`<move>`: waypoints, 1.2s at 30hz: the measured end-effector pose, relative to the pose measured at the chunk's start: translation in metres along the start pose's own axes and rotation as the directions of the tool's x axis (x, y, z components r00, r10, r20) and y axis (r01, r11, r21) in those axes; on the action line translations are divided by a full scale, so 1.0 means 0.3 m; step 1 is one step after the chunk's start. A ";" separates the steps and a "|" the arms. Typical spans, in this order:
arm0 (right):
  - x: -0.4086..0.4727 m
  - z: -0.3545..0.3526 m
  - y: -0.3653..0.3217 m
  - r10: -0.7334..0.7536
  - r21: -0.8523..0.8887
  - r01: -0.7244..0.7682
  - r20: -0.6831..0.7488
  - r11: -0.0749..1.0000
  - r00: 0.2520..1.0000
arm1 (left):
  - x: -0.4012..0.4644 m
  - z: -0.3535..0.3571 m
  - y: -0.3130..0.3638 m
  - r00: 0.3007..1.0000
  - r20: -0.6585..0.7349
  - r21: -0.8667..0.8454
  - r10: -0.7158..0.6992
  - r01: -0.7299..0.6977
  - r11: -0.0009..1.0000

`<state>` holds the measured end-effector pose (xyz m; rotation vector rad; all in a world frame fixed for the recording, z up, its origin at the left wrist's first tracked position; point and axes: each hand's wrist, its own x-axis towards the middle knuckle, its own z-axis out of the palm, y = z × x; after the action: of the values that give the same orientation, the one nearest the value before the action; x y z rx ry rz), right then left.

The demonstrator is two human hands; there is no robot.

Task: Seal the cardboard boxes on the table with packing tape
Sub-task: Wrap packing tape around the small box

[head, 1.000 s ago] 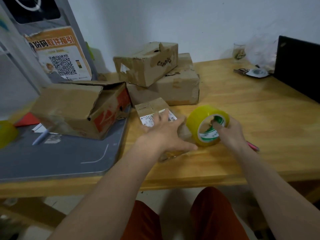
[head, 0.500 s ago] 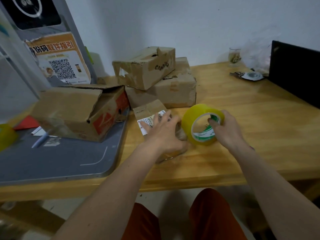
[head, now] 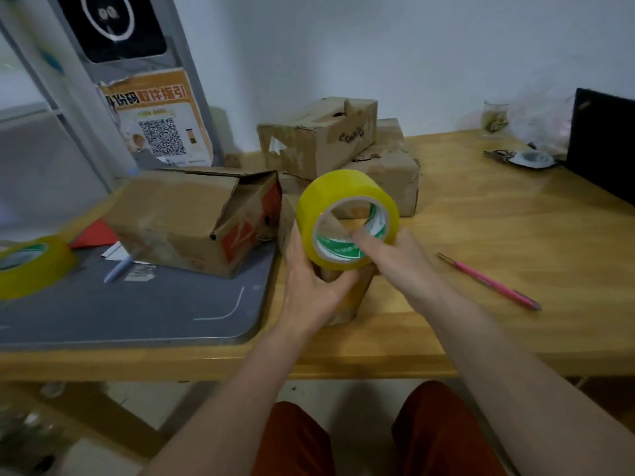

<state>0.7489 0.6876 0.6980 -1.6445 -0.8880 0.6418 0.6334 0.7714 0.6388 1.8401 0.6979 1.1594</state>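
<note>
My right hand (head: 398, 259) holds a yellow packing tape roll (head: 330, 201) upright above the table, one finger hooked into its core. Directly beneath and behind the roll stands a small cardboard box (head: 355, 300), mostly hidden. My left hand (head: 309, 286) grips this box from the left, thumb up along the roll's edge and fingers curled across the box's front. An open box with red print (head: 192, 218) lies to the left. Two worn boxes are stacked at the back, the upper box (head: 319, 135) on the lower box (head: 395, 176).
A second yellow tape roll (head: 31, 266) and a white pen (head: 118, 271) lie on the grey mat (head: 137, 304) at left. A pink pen (head: 488, 281) lies right of my hands. A black screen (head: 604, 142), a glass (head: 494, 120) and keys (head: 498, 154) sit at the back right.
My right hand has lifted the tape roll up and left, over the small box. My left hand went from lying flat on the box to curling around it.
</note>
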 end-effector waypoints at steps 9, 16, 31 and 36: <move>0.085 -0.124 0.005 0.028 0.095 -0.018 -0.107 0.995 0.994 | 0.000 -0.047 -0.029 0.973 0.066 0.301 0.220 -0.230 0.926; 0.114 -0.210 0.216 0.353 0.249 -0.309 -0.157 0.918 0.922 | -0.035 -0.052 -0.052 0.975 0.010 0.297 0.223 -0.216 0.930; 0.136 -0.276 0.256 0.326 0.174 -0.290 -0.238 0.941 0.915 | 0.038 0.027 0.138 0.997 0.032 0.602 0.065 -0.071 0.795; 0.143 -0.268 0.262 0.322 0.163 -0.290 -0.227 0.943 0.919 | 0.238 0.013 0.181 0.844 0.516 0.588 -0.145 -0.226 0.777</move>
<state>0.8543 0.6688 0.6432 -1.7190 -0.3997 0.6693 0.6682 0.7994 0.7170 2.6126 0.7614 0.3595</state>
